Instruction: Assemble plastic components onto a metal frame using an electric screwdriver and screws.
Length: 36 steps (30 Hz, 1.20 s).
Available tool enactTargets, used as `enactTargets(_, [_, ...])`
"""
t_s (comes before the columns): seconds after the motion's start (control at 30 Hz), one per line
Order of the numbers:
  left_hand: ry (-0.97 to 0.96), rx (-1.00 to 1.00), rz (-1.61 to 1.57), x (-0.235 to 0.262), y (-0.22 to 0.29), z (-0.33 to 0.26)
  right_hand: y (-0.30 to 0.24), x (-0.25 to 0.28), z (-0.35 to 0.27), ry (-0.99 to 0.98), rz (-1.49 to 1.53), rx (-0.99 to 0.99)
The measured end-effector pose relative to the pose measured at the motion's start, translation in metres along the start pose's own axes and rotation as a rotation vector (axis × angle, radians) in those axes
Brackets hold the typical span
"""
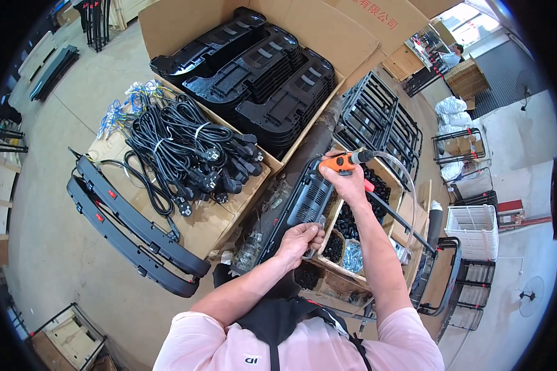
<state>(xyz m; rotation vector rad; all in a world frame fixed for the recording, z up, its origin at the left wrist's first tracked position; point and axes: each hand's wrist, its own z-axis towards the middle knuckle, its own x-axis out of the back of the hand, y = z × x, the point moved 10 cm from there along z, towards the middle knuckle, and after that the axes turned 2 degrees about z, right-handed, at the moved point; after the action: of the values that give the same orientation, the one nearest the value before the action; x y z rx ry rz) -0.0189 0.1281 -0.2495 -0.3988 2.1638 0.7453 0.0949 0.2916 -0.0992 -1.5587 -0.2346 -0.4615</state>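
Observation:
My right hand (349, 184) is wrapped round an orange electric screwdriver (338, 163), whose cable loops off to the right. The tool lies level above the far end of a long black plastic housing (311, 196) with vent slots. Closer to me, my left hand (300, 242) is closed at the housing's near end, thumb against fingers. A small shiny piece shows by its fingertips, too small to name. Beside my right wrist, a carton (371, 277) holds heaps of small black parts (348, 224) and a bag of silvery screws (353, 255).
At the left, bundled black power cords (179, 139) with plugs lie on cardboard, beside two long curved black strips (136, 247). A big carton (353, 37) of stacked black plastic trays (284, 105) stands ahead. Black metal frames (377, 111) and a white basket (472, 232) are to the right.

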Motion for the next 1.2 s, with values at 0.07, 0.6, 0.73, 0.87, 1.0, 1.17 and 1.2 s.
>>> enactTargets(0.07, [-0.006, -0.002, -0.010, 0.002, 0.001, 0.001, 0.002, 0.001, 0.001, -0.002, 0.015, -0.020])
enactTargets(0.6, [0.001, -0.014, -0.533, 0.010, 0.029, 0.040, -0.030, 0.026, -0.128, 0.119, 0.364, -0.030])
enactTargets(0.73, [-0.033, -0.014, -0.550, 0.007, 0.030, 0.041, -0.032, 0.028, -0.131, 0.148, 0.356, -0.029])
enactTargets(0.87, [-0.053, 0.000, -0.552, 0.005, 0.030, 0.038, -0.028, 0.030, -0.133, 0.130, 0.352, -0.037])
enactTargets(1.0, [-0.134, -0.012, -0.584, 0.001, 0.030, 0.034, -0.029, 0.029, -0.133, 0.120, 0.341, -0.060])
enactTargets(1.17, [-0.104, -0.022, -0.548, -0.003, 0.033, 0.022, -0.033, 0.025, -0.137, 0.116, 0.342, -0.050])
enactTargets(1.2, [-0.073, -0.014, -0.520, -0.001, 0.033, 0.020, -0.032, 0.023, -0.136, 0.113, 0.341, -0.050])
